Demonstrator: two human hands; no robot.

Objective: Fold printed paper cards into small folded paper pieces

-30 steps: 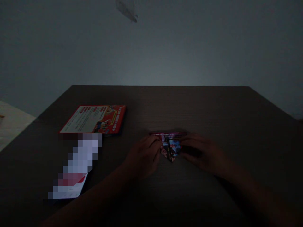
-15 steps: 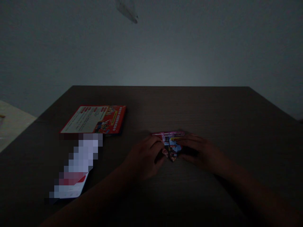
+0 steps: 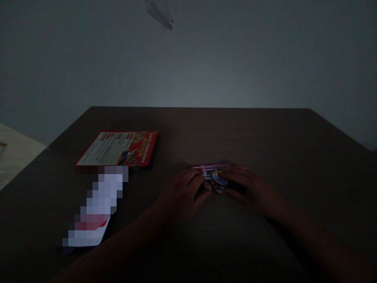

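Note:
Between my hands on the dark table lies a folded piece of colourful printed paper, with a pink-purple strip along its far edge and a pointed near end. My left hand grips its left side, with the thumb and fingers curled at the edge. From the other side, my right hand holds the right part, fingers over the top and thumb below. Both hands rest low on the table and cover much of the paper's sides. The dim light hides the exact folds.
A red-and-white printed booklet or flat box lies at the left on the table. Closer to me is a lit phone, its screen mostly blurred out, beside my left forearm. A pale wall stands behind the table.
The paper's near point has come up and away from me, so the piece looks shorter. Both hands keep nearly the same place, with small finger movements.

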